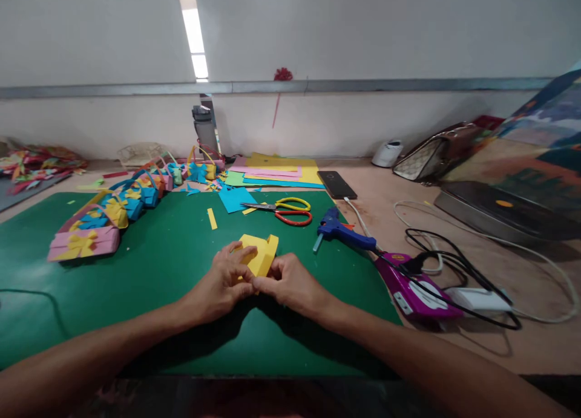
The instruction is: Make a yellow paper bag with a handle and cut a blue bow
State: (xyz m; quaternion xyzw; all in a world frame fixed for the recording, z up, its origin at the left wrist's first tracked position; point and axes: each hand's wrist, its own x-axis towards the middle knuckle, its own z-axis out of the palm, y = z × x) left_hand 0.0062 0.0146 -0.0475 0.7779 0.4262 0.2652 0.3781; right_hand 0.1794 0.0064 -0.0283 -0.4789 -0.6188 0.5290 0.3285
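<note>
A folded piece of yellow paper (259,262), with a strip curling up at its right side, is held just above the green mat. My left hand (230,277) grips its left and near edges, fingers bent around it. Fingertips of my right hand (287,283) pinch the near right edge, close to the left thumb. Part of the paper's lower side is hidden by the fingers. Beyond it lie scissors (290,212) with one yellow and one red handle, and a narrow yellow paper strip (212,219).
Small paper baskets (86,242) line the left side. Coloured paper sheets (285,170) lie at the back beside a phone (337,184). To the right are a blue glue gun (345,230), a purple power strip (415,291) and looping cables. The green mat (163,321) covers the table's middle.
</note>
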